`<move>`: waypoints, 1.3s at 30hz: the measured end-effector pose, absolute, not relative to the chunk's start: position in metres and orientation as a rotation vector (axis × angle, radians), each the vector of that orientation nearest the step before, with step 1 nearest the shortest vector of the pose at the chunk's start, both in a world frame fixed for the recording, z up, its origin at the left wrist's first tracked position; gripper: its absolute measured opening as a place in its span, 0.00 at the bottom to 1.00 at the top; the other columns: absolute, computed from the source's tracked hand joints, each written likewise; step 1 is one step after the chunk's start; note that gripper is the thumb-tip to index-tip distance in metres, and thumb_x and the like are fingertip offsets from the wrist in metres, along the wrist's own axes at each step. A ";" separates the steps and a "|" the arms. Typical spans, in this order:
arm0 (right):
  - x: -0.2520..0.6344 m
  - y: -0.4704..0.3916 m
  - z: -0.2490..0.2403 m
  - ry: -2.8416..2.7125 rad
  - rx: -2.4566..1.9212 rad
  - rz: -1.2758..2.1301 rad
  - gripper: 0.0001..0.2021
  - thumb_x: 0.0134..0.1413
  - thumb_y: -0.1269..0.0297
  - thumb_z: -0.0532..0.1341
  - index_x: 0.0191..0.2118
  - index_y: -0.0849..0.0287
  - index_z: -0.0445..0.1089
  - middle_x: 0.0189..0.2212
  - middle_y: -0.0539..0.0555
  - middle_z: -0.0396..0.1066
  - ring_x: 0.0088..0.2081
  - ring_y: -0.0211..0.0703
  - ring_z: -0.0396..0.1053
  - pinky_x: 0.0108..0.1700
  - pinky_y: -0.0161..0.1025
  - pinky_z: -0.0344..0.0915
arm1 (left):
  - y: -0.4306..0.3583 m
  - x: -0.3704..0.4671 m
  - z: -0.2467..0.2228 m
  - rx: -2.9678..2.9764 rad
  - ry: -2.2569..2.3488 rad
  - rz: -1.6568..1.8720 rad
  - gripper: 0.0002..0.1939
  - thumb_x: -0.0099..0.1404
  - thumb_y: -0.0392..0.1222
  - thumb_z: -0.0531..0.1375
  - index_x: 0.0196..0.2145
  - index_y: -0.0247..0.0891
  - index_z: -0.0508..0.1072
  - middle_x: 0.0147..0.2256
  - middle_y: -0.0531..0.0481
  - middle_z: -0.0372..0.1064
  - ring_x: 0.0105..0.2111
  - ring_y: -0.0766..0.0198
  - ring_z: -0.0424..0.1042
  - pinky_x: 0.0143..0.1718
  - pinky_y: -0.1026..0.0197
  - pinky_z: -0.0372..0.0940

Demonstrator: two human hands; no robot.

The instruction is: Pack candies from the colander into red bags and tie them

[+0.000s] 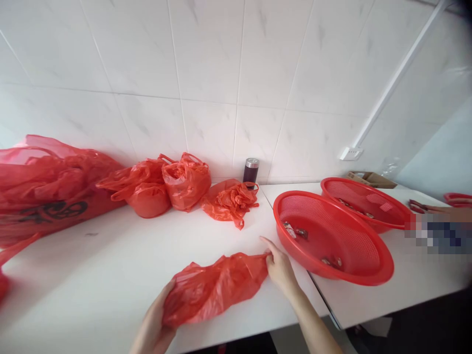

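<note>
A thin red plastic bag (217, 287) is stretched between my two hands, just above the white table near its front edge. My left hand (160, 309) is closed around the bag's left end, with the fingers partly hidden behind the plastic. At the other end, my right hand (279, 265) pinches the bag's gathered corner, its index finger pointing out. Right beside that hand stands a red plastic basket (334, 236) with mesh sides and a few small wrapped pieces (295, 231) inside.
Along the wall sit a large stuffed red bag (59, 196), filled red bags (186, 182), crumpled red bags (232, 199) and a dark tumbler (251, 171). Behind the near basket is a second red basket (368, 201). A cardboard tray (372, 179) lies farther back. Another person's arm (448, 216) reaches in at right.
</note>
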State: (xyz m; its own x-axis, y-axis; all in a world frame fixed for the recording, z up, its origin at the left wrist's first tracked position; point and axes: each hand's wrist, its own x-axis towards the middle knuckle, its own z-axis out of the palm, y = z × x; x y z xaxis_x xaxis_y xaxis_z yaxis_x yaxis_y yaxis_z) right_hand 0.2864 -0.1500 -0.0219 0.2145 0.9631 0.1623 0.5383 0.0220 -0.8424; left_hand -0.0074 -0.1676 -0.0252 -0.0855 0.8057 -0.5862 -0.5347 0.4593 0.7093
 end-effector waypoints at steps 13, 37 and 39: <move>0.239 -0.143 0.030 -1.370 -1.295 0.916 0.26 0.53 0.61 0.62 0.58 0.52 0.60 0.43 0.53 0.69 0.45 0.45 0.69 0.52 0.45 0.63 | -0.162 0.024 -0.004 2.436 1.740 0.832 0.35 0.56 0.23 0.49 0.60 0.46 0.61 0.56 0.43 0.63 0.61 0.47 0.56 0.62 0.36 0.44; 0.263 -0.169 0.042 -2.605 -1.554 0.537 0.26 0.54 0.73 0.57 0.59 0.50 0.64 0.50 0.58 0.67 0.51 0.50 0.67 0.52 0.46 0.63 | -0.133 -0.037 -0.024 1.501 1.606 0.740 0.22 0.58 0.39 0.52 0.51 0.42 0.67 0.38 0.50 0.73 0.35 0.60 0.73 0.36 0.61 0.67; 0.264 -0.171 0.038 -2.614 -1.689 0.524 0.33 0.46 0.77 0.60 0.61 0.51 0.62 0.54 0.61 0.64 0.54 0.56 0.64 0.54 0.51 0.61 | -0.143 -0.031 -0.026 1.563 1.624 0.869 0.27 0.59 0.45 0.55 0.57 0.42 0.62 0.44 0.45 0.69 0.35 0.59 0.73 0.35 0.58 0.69</move>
State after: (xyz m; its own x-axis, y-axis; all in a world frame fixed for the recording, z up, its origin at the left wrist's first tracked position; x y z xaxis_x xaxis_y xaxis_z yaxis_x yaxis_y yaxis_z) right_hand 0.2637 -0.1706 0.0380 -0.4273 0.8841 -0.1893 0.8887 0.3722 -0.2677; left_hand -0.0309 -0.1430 -0.0257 -0.0163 0.9991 -0.0398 0.5216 0.0425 0.8521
